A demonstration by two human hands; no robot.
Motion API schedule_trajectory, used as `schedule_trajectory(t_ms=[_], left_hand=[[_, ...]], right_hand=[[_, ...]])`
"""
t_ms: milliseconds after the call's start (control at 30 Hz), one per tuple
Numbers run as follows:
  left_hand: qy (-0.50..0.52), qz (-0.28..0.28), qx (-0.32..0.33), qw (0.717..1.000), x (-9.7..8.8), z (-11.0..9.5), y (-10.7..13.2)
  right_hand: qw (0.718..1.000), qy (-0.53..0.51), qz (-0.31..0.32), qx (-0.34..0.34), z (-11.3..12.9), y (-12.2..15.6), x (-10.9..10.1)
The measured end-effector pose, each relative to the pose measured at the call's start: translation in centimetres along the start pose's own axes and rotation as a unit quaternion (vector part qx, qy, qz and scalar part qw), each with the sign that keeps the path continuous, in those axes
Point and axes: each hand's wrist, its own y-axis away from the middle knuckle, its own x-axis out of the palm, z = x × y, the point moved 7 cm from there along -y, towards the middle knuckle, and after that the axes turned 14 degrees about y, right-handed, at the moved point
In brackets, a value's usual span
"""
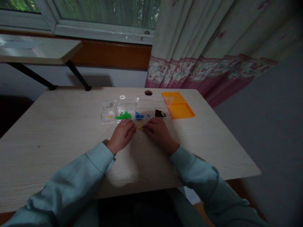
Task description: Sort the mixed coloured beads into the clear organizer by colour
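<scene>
We rest our left hand (121, 134) and right hand (157, 130) on the table (59, 132), fingers curled around a small pile of yellow beads (140, 127) just before the clear compartment box (136, 110), though we cannot tell whether either pinches one.

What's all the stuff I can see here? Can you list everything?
table: one, pale wood grain, fills the middle of the view
clear box: one, see-through, compartments, far side of the table
green bits: a small heap, green, in a front compartment
blue bits: a few, blue, compartment to the right of the green
brown bits: a small heap, dark brown, right front compartment
yellow bits: a small pile, yellow, on the table between the hands
lid: one, orange, right of the box
curtain: one, cream with pink floral border, top right
window: one, pale frame, top
left hand: one, by the pile
right hand: one, by the pile
</scene>
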Motion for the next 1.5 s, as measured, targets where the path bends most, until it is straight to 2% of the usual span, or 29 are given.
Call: schedule_trajectory(t_ms=[233,467,567,667,800,900,1067,1200,1300,1400,1500], left_hand=[[-0.006,-0.009,0.007,1.000,-0.2,-0.1,-0.1],[-0.030,-0.028,0.012,0.999,-0.7,-0.1,-0.1],[-0.069,-0.063,0.020,0.995,-2.7,0.7,-0.2],[-0.128,-0.149,-0.003,0.980,-6.3,2.5,-0.2],[-0.205,-0.212,-0.037,0.955,-10.0,4.7,0.2],[-0.255,-0.224,-0.053,0.939,-11.2,5.4,0.5],[-0.278,-0.230,-0.084,0.929,-11.7,6.0,0.8],[-0.253,-0.238,-0.079,0.934,-11.6,6.2,0.7],[-0.225,-0.234,-0.049,0.945,-10.4,5.3,0.4],[-0.188,-0.183,-0.005,0.965,-7.6,3.4,-0.1],[-0.121,-0.097,0.039,0.987,-3.9,1.2,-0.3]], right_hand=[[1.000,0.005,-0.016,-0.004,0.1,0.0,-0.1],[0.991,-0.103,-0.067,0.056,-1.6,-0.1,-0.5],[0.985,-0.124,-0.093,0.076,-2.1,0.1,-0.8],[0.982,-0.134,-0.106,0.082,-2.1,0.2,-1.0],[0.983,-0.134,-0.103,0.075,-1.8,0.2,-1.1],[0.983,-0.136,-0.103,0.072,-1.7,0.2,-1.2],[0.982,-0.137,-0.107,0.074,-1.8,0.1,-1.3],[0.980,-0.142,-0.113,0.076,-1.8,0.1,-1.5],[0.977,-0.158,-0.120,0.080,-1.8,0.1,-1.6],[0.972,-0.179,-0.133,0.078,-1.8,0.2,-1.8],[0.969,-0.188,-0.145,0.063,-1.4,0.2,-2.2]])
